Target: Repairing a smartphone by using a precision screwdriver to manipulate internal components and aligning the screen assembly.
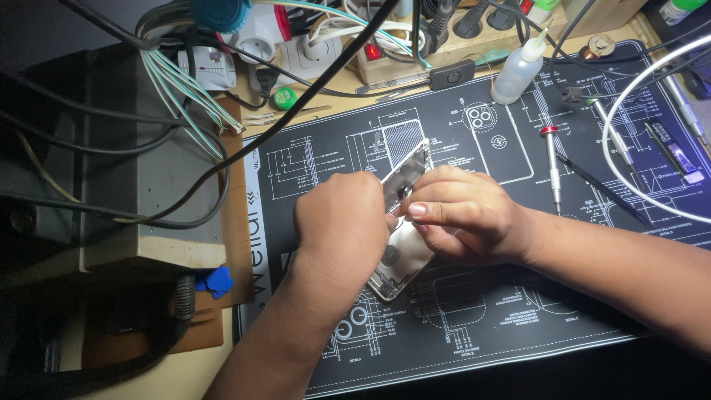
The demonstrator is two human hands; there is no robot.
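Observation:
A silver phone frame (406, 178) lies tilted on a black work mat (489, 311) printed with white line drawings. My left hand (348, 222) grips the frame's left side and covers its middle. My right hand (463, 215) holds the right side, with the thumb pressed on the frame near its centre. The frame's lower end (392, 278) shows below the hands. The upper end lifts off the mat toward the back. Both hands hide the inside of the frame.
A red-capped screwdriver (552, 167) and tweezers lie right of the hands. A white squeeze bottle (518, 70) stands at the back. Power strips and cables (326, 44) crowd the far edge. A grey metal box (148, 185) sits left, a blue pick (215, 281) beside it.

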